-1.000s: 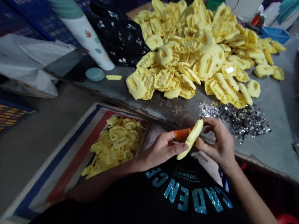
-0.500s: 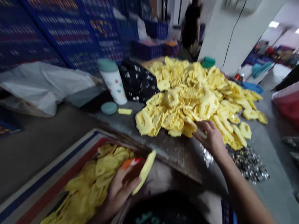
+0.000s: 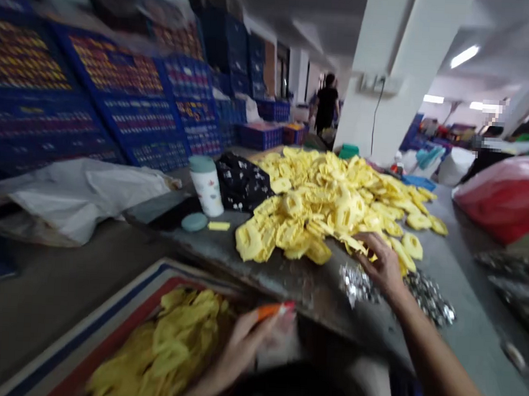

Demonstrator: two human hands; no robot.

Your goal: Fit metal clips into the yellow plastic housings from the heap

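From here the grey bench (image 3: 287, 276) carries a big heap of yellow moulded pieces (image 3: 321, 207). My right hand (image 3: 380, 266) sits half open on the heap's near edge; low fingertips disturb it least, but blur hides any grip. My left hand (image 3: 234, 356), wearing an orange finger cover (image 3: 270, 310), is cut off beside the tray (image 3: 120, 326), its hold unclear.

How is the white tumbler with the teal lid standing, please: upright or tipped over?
Upright: the white tumbler stands on its base, teal lid on top.

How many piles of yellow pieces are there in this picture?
2: a large pile on the grey table, a smaller one in the red-bordered tray near the left hand.
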